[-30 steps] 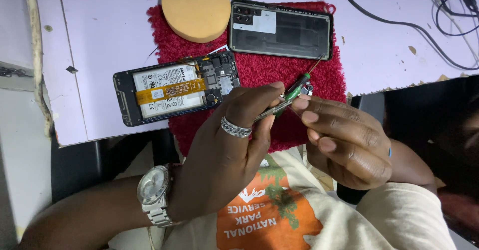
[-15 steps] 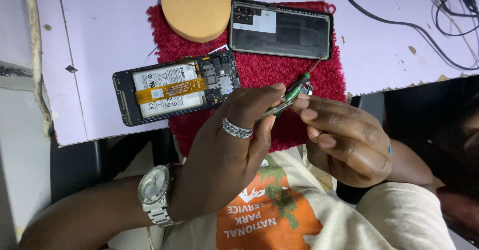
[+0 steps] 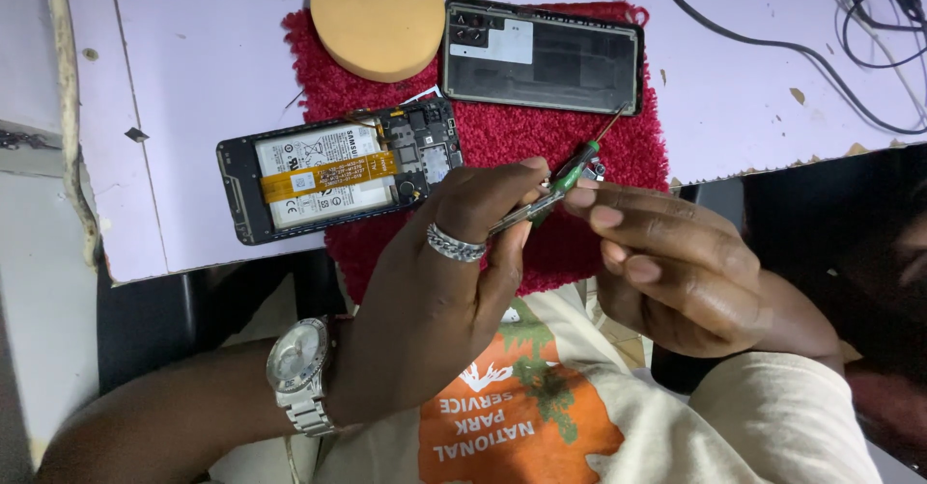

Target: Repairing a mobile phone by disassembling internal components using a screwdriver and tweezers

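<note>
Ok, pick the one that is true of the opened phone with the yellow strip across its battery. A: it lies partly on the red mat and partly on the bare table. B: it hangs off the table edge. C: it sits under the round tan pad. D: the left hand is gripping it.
A: the opened phone has its circuit-board end on the red mat and its other end on the table.

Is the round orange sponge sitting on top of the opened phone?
No, the sponge rests on the red mat above the opened phone, not touching it.
</note>
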